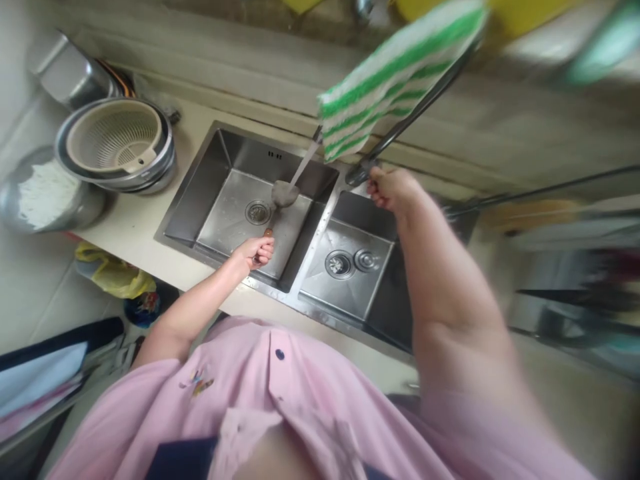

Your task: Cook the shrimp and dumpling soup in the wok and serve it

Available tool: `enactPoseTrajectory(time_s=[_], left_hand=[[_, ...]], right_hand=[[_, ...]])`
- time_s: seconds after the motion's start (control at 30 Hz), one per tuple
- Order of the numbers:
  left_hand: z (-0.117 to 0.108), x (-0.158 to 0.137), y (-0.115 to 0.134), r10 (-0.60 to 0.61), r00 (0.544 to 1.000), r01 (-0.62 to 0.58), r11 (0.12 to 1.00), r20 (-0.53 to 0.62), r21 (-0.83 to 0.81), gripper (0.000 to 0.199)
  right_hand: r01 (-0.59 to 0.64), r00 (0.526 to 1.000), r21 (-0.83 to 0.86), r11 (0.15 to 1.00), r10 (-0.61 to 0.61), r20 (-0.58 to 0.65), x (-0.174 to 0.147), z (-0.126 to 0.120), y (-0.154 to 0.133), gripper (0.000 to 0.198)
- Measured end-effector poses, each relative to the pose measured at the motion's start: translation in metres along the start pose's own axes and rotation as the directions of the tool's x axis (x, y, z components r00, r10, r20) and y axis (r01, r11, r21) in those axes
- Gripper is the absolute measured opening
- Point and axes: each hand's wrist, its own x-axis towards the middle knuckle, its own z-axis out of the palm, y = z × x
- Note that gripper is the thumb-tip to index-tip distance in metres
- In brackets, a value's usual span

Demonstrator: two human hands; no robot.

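My left hand is closed around the wooden handle of a metal spatula. Its head is held over the left sink basin. A stream of water from the tap runs onto that head. My right hand has its fingers curled at the base of the tap, where the lever seems to be; the fingers hide the lever itself. A green-and-white striped cloth hangs over the tap's dark upper pipe and covers part of the spout.
At the left, a beige colander sits in stacked metal bowls on the counter, beside a bowl with white contents. A smaller right basin adjoins. A yellow bag hangs below the counter. The right side is blurred.
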Motion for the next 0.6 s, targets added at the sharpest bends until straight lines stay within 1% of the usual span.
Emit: enactPoseTrajectory(time_s=[0.1, 0.17, 0.37, 0.47, 0.6], left_hand=[[0.001, 0.007, -0.002, -0.035, 0.999, 0.036, 0.999, 0.018, -0.022, 0.033], [-0.001, 0.002, -0.007, -0.051, 0.998, 0.053, 0.998, 0.028, -0.040, 0.033], [-0.012, -0.039, -0.031, -0.130, 0.989, 0.135, 0.989, 0.073, -0.067, 0.036], [-0.008, -0.048, -0.031, -0.119, 0.991, 0.123, 0.991, 0.063, -0.061, 0.037], [0.001, -0.045, -0.022, -0.069, 0.997, 0.071, 0.997, 0.036, -0.032, 0.034]], right_hand=[[-0.034, 0.999, 0.087, 0.996, 0.035, -0.008, -0.005, 0.002, -0.002, 0.034], [-0.041, 0.999, 0.117, 0.992, 0.044, -0.019, -0.008, 0.003, -0.003, 0.034], [-0.019, 0.997, 0.149, 0.989, 0.029, -0.068, -0.009, 0.006, 0.002, 0.033], [0.010, 0.996, 0.150, 0.989, 0.003, -0.087, -0.005, 0.007, 0.008, 0.034], [0.078, 0.992, 0.115, 0.990, -0.066, -0.107, -0.002, 0.009, 0.012, 0.034]])
